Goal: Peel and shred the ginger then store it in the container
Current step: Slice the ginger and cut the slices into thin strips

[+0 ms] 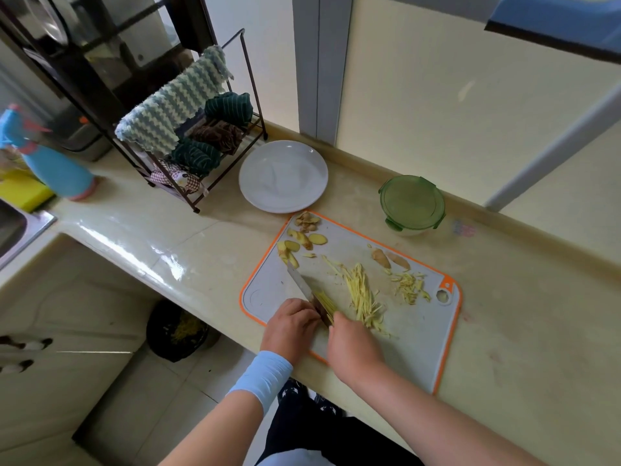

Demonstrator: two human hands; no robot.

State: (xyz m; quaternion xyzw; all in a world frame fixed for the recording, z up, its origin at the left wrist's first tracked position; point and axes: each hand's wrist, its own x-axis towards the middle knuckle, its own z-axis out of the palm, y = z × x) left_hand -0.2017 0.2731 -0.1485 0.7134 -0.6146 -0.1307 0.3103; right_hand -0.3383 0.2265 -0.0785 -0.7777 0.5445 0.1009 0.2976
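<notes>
A grey cutting board (420, 334) with an orange rim lies on the counter. On it are a heap of ginger shreds (361, 294), a smaller heap (410, 285), ginger slices and peel (302, 238) at the far corner, and two ginger pieces (389, 258). My left hand (290, 326) grips the handle of a knife (300, 282), whose blade points away to the left. My right hand (353, 344) holds a small stack of ginger slices (325, 302) against the blade with its fingertips. A round container with a green clip lid (412, 203) stands shut behind the board.
A white plate (283, 176) sits behind the board's far corner. A wire rack with cloths (188, 129) stands left of it, then a blue spray bottle (50, 163), a yellow sponge and a sink edge (20, 230). A dark bin (178, 331) stands on the floor below.
</notes>
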